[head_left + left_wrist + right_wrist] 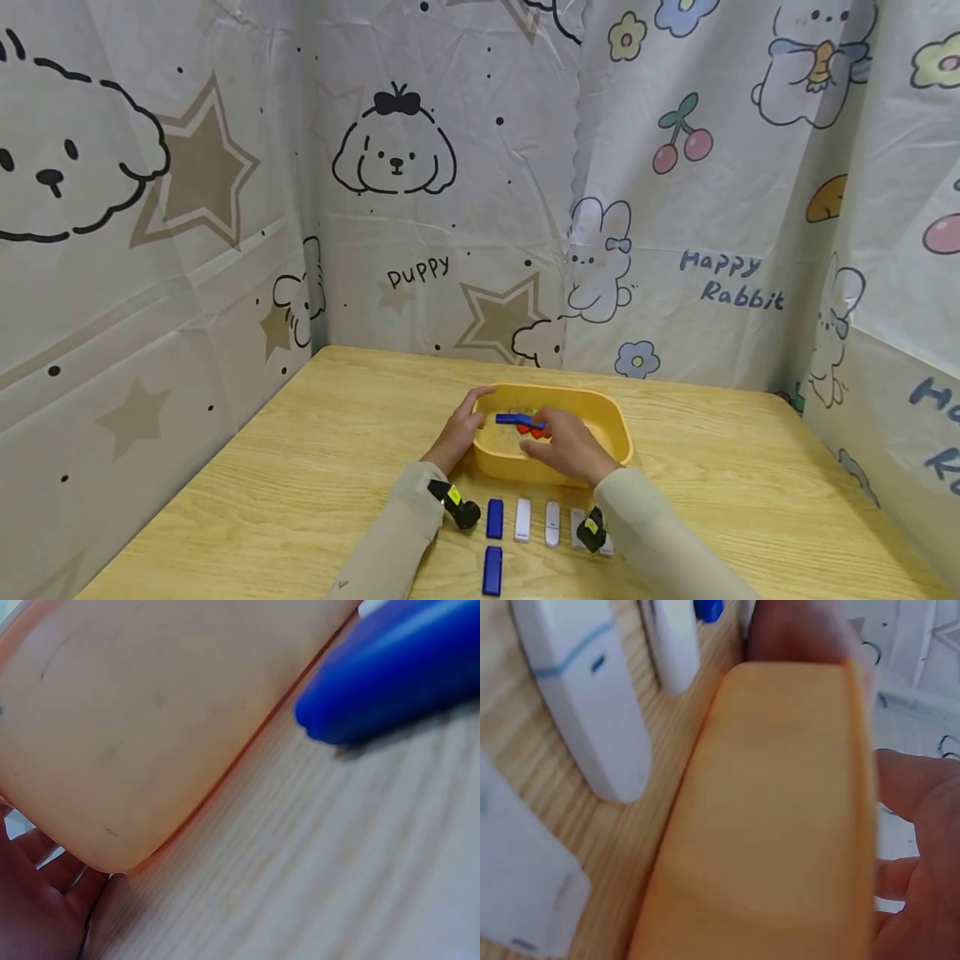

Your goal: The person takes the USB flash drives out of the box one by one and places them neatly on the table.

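A yellow plastic bin (pixel 525 471) stands on the wooden table. My left hand (pixel 456 433) holds its left end, fingers round the far corner; part of that hand (pixel 45 900) shows beside the bin wall in the left wrist view. Over the bin's inside reaches my right hand (pixel 570 446), its fingertips at the end of a slim blue piece (pixel 527 421). The thumb stands apart from the fingers. Another blue piece (pixel 506 418) lies beside it, with small red pieces (pixel 536 432) below. In the right wrist view the bin wall hides what the right hand (pixel 930 847) touches.
In front of the bin lie oblong plastic pieces in a row: a blue one (pixel 495 519), a white one (pixel 522 520), a white one with a line across (pixel 552 523) and more by the right wrist. A second blue one (pixel 492 571) lies nearer. Printed curtains (pixel 420 317) surround the table.
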{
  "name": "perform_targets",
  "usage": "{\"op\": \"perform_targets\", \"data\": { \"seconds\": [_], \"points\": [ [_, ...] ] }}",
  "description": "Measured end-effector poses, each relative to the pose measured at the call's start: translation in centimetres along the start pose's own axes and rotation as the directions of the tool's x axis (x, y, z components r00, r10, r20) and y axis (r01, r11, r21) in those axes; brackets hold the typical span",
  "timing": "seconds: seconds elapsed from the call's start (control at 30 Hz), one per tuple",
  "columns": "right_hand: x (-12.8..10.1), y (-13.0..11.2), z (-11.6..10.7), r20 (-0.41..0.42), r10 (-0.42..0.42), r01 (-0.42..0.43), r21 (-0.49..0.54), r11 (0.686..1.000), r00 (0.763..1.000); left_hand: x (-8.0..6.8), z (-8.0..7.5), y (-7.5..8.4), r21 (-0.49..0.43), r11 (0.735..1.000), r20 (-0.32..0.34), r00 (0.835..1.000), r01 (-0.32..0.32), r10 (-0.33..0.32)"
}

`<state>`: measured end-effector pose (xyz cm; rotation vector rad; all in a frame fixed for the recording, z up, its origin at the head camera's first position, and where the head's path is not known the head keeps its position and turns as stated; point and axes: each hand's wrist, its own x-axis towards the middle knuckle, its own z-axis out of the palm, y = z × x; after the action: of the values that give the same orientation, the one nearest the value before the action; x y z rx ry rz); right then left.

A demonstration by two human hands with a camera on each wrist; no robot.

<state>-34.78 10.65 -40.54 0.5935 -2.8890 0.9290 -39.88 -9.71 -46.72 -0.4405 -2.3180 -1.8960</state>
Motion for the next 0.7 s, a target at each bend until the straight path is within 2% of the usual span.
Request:
{"op": "perform_targets", "data": {
  "seconds": [0.17,0.27,0.4,0.53,0.7],
  "points": [
    [1.1,0.5,0.7,0.034,0.049,-0.049,0.01,0.999,0.998,-1.0,-0.3,2.1,-0.007,1.0,0.033,0.999,0.004,-0.003],
    [1.7,0.6,0.9,0.061,0.047,-0.047,-0.006,0.999,0.997,-1.6,-0.4,3.3,-0.003,1.0,0.045,0.999,0.001,-0.001],
    [2.2,0.9,1.0,0.149,0.05,-0.045,-0.033,0.998,0.988,-1.8,-0.4,3.6,-0.005,1.0,0.047,0.999,0.001,-0.001],
    [2.4,1.3,1.1,0.255,0.096,-0.082,-0.065,0.995,0.962,-1.8,-0.4,3.5,-0.006,1.0,0.047,0.999,0.001,-0.001],
    [2.4,1.5,1.0,0.308,0.135,-0.114,-0.085,0.99,0.942,-1.7,-0.3,3.3,-0.004,1.0,0.04,0.999,-0.014,0.014]
  ]
}}
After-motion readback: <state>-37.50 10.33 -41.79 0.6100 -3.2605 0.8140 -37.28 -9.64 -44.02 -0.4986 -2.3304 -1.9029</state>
